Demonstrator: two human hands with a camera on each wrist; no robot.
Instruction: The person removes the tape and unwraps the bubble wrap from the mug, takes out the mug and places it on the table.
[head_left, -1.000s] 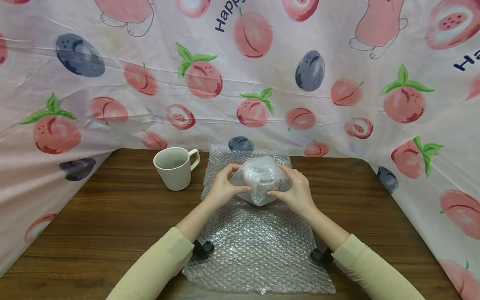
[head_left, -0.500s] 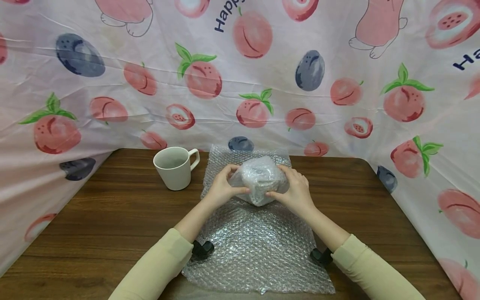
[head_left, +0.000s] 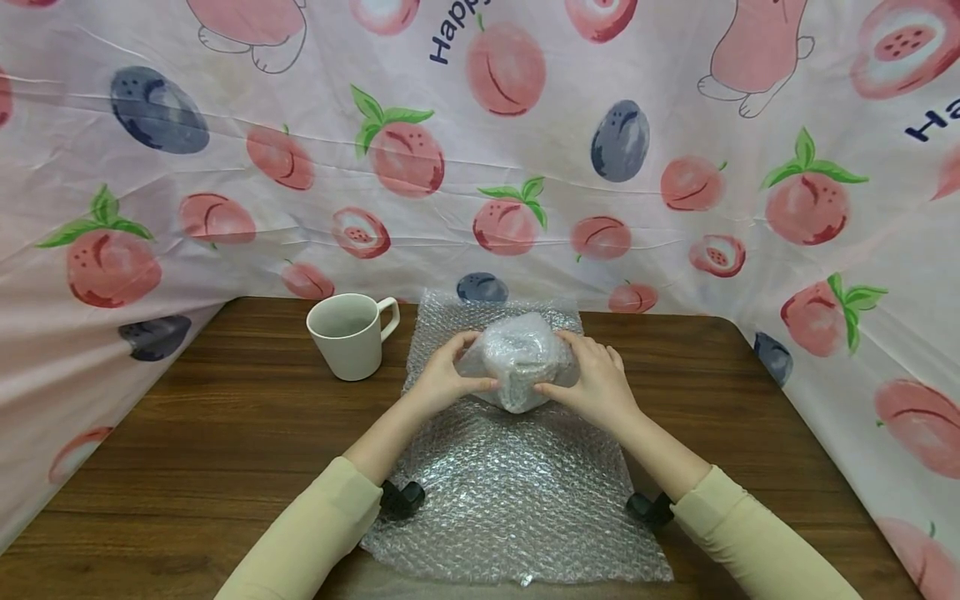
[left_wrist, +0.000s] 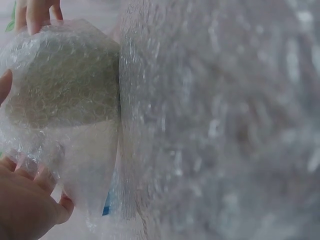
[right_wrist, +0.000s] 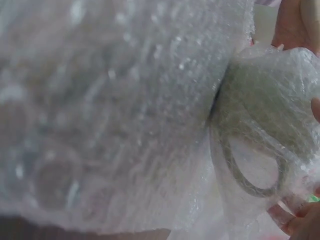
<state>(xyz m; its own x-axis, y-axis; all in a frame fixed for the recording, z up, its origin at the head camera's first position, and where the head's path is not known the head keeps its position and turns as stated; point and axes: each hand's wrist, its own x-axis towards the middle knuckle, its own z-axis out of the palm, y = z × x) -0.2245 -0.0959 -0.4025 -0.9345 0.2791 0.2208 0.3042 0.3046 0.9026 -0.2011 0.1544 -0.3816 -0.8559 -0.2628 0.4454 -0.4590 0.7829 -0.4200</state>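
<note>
A mug wrapped in bubble wrap [head_left: 521,362] stands on a flat bubble wrap sheet [head_left: 517,492]; its handle shows through the wrap in the right wrist view [right_wrist: 250,180]. My left hand [head_left: 442,379] grips the bundle's left side, thumb in front and fingers behind. On the right side my right hand [head_left: 600,383] holds it in the same way. Both hands also appear at the edges of the left wrist view, with the wrapped body [left_wrist: 65,80] between them. Some fingertips are hidden behind the bundle.
A white mug [head_left: 348,337] without wrapping stands to the left of the sheet, its handle towards the right. The sheet runs from the back of the brown wooden table [head_left: 225,467] to its front edge. A fruit-patterned cloth [head_left: 540,150] hangs behind and at the sides.
Both forearms have shifted slightly outward. The hands keep hold of the wrapped mug, which stays almost in the same place.
</note>
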